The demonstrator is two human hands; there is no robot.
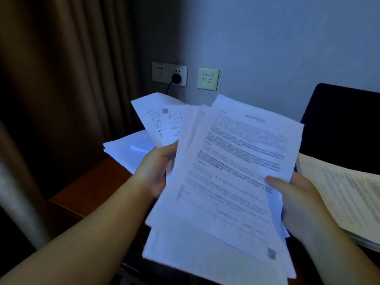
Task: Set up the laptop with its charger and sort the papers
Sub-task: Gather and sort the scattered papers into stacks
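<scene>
Two hands hold one fanned sheaf of papers (pixel 230 171) above the desk (pixel 90 192). The right hand (pixel 298 204) pinches its right edge, thumb on the top sheet. The left hand (pixel 156 169) grips the left edge, fingers hidden behind the sheets. Print is blurred. More stacked sheets (pixel 129 151) lie beyond the left hand; a dark laptop (pixel 339 128) stands beyond the right.

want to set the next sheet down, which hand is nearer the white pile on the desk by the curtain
Left. The left hand holds the fanned papers right beside the white pile, nearly overlapping it in view. The right hand grips the papers' far edge, further from it.
</scene>
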